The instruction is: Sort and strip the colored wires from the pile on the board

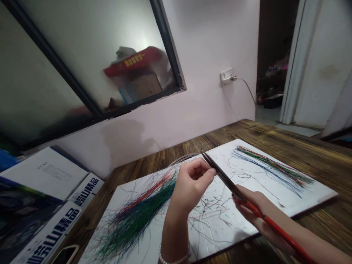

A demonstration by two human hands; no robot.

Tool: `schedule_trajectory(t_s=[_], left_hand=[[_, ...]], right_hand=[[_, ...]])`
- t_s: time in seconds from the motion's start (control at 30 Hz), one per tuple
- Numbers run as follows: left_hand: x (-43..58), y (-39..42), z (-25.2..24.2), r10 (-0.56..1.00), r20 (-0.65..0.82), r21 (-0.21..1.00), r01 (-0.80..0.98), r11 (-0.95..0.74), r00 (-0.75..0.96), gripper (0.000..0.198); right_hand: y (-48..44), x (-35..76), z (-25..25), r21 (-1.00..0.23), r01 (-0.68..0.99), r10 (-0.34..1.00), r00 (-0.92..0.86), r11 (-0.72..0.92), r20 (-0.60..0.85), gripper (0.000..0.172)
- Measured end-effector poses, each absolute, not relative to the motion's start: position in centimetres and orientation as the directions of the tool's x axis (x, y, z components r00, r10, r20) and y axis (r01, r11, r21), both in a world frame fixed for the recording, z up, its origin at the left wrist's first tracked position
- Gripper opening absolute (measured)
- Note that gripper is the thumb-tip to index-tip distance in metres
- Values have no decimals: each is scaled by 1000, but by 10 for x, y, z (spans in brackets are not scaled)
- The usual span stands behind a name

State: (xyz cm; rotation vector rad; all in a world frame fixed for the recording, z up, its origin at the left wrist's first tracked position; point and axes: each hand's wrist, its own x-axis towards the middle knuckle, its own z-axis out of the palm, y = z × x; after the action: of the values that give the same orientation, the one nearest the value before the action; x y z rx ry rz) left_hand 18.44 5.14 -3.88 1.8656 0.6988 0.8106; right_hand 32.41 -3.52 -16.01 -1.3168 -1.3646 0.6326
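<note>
The right hand (249, 207) clenches a long red-handled tool (271, 217), its dark tip slanting up-left past the left hand (192, 183), whose curled fingers (any wire pinched there is too fine to tell) sit nearer the wire heap (143, 207) on the white board (316, 192).

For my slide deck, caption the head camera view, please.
Head view: left hand beside a long red-handled tool gripped in the right hand, over a white board strewn with fine coloured strands.
</note>
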Motion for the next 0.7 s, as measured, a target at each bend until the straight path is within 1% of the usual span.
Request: schedule_trajectory(t_s=[0.1,0.23,0.33,0.47,0.7], left_hand=[[185,51,-41,757,250,911,117,-395,604,19],[186,51,-41,764,278,916,79,-394,582,20],[186,52,-41,766,298,911,70,-406,570,21],[185,52,-41,768,323,899,74,-431,553,20],[187,50,-44,766,349,908,6,-418,539,21]], right_hand=[[-29,322,-167,-890,393,933,173,229,316,8],[-25,324,-170,-898,402,920,256,178,297,15],[-28,327,-164,-897,406,917,263,176,300,19],[-34,327,-152,-868,461,915,242,185,323,29],[-36,329,-149,-798,587,890,281,136,359,30]])
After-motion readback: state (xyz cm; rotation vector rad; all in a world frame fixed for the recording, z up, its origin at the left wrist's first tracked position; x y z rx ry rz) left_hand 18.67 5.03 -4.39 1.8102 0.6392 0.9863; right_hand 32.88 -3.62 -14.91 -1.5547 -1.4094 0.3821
